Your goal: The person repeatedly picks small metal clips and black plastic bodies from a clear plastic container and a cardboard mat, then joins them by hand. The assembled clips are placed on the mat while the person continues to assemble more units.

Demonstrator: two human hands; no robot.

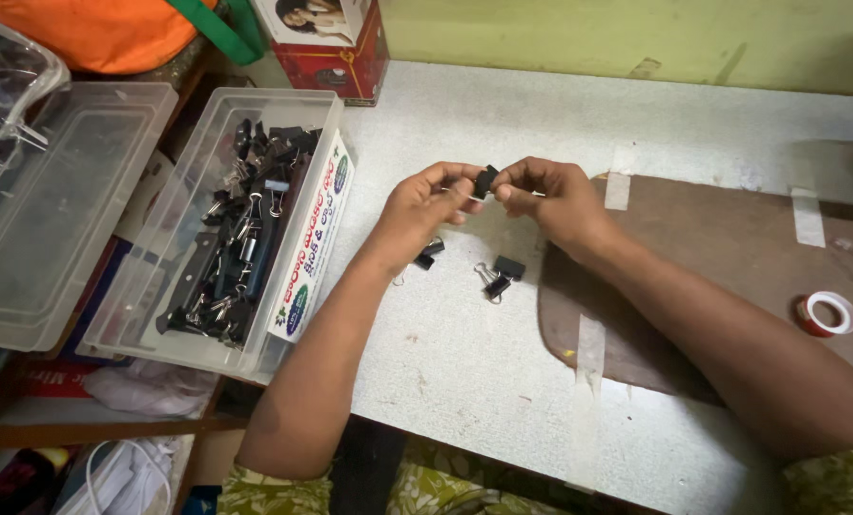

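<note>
Both hands meet over the pale tabletop (464, 353), pinching one small black binder clip (484, 181) between them. My left hand (422, 205) holds it from the left and my right hand (552, 197) from the right. Below the hands lie loose black binder clips: one (429, 253) partly under the left wrist, two more (501, 277) side by side. A clear plastic box (212, 353) at the left holds several black binder clips (240, 238) and a printed card (314, 238).
An empty clear lid or tray (54, 219) lies left of the box. A brown board (731, 257) is taped to the table under my right forearm. A red-and-white tape roll (826, 313) sits at the right. A red carton (336, 48) and orange bag (102, 29) stand at the back.
</note>
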